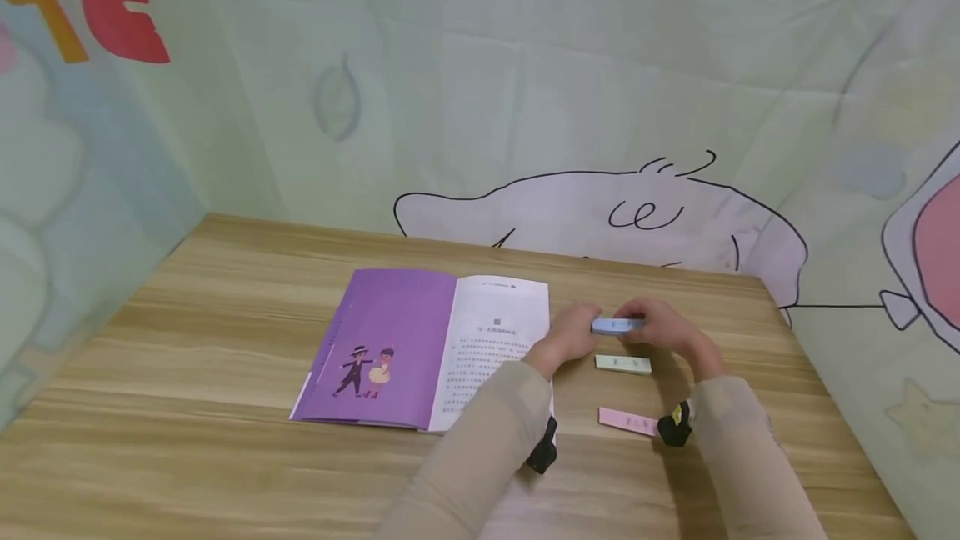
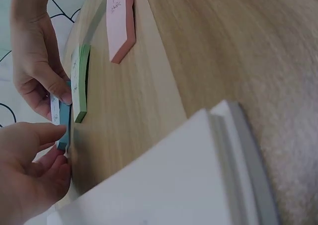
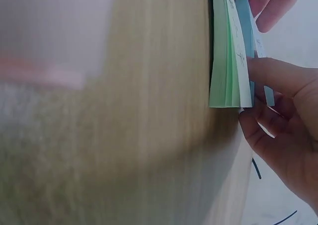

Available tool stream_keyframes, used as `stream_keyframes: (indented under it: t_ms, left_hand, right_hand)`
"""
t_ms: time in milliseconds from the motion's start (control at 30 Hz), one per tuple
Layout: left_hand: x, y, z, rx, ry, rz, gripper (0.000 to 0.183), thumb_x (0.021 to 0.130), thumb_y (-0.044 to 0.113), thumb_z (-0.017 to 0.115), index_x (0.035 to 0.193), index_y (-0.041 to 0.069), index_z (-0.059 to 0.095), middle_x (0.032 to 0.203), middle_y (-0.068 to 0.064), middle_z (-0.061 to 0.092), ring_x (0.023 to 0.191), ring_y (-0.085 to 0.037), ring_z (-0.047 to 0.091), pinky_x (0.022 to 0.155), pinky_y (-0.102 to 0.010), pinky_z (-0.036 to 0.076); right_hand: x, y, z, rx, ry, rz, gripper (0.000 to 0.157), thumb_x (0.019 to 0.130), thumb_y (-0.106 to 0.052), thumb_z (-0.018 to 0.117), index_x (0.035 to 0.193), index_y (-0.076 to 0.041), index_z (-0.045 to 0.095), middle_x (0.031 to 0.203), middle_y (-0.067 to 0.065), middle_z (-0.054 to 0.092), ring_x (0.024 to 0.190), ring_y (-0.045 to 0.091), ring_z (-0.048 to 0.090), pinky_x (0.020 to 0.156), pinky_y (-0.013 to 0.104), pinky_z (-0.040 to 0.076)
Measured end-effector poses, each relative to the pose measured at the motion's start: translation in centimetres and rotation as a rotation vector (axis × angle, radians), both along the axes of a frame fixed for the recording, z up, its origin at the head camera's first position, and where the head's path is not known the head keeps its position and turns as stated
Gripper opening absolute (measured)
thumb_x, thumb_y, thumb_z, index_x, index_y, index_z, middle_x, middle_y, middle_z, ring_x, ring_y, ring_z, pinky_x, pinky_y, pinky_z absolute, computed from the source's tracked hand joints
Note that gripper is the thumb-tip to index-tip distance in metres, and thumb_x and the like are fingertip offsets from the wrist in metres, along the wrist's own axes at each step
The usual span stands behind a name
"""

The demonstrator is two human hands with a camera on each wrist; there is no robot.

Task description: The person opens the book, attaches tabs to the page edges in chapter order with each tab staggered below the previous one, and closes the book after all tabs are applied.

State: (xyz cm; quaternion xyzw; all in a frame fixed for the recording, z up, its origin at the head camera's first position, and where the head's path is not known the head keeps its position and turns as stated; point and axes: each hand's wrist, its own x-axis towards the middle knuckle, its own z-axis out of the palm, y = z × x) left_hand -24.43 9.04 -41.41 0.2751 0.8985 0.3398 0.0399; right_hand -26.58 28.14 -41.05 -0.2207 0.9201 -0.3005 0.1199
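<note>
Both hands are at a narrow blue sticky note pad (image 1: pixel 617 326) with handwriting on its top. My left hand (image 1: pixel 573 330) pinches its left end, with thumb and fingers at the pad's end in the left wrist view. At the other end, my right hand (image 1: pixel 658 325) grips it between thumb and fingers. A written top strip (image 3: pixel 270 96) stands slightly apart from the blue pad in the right wrist view. Just nearer on the table lies a green sticky note pad (image 1: pixel 623 365), its layers fanned a little. A pink sticky note pad (image 1: pixel 626 421) lies closer still, partly hidden by the right wrist's black camera.
An open book (image 1: pixel 491 340) lies left of the pads, with a purple page (image 1: pixel 397 332) and a printed white page; the left forearm covers part of it. The wooden table (image 1: pixel 187 373) meets a printed cloth backdrop (image 1: pixel 480 107) behind.
</note>
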Motion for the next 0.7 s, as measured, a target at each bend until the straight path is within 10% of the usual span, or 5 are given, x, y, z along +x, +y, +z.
stream_keyframes:
  t_ms: [200,700]
  left_hand:
    - [-0.1,0.2,0.7,0.074,-0.038,-0.018,0.003,0.079,-0.005,0.062,0.079,-0.002,0.062,0.064,0.000,0.047,0.060,-0.012,0.042,0.055,-0.018,0.034]
    - [-0.6,-1.2,2.0,0.141,-0.082,0.050,0.019,0.081,0.005,0.070,0.099,0.001,0.067,0.092,-0.006,0.065,0.079,-0.013,0.055,0.072,-0.019,0.044]
  right_hand:
    - [0.4,0.7,0.3,-0.034,0.045,0.012,0.023,0.077,-0.003,0.072,0.098,0.001,0.067,0.092,0.008,0.065,0.085,0.021,0.055,0.077,0.036,0.046]
    - [0.8,-0.6,2.8,-0.063,0.096,0.034,0.022,0.079,-0.001,0.070,0.100,0.000,0.067,0.092,0.006,0.064,0.082,0.018,0.053,0.071,0.030,0.046]
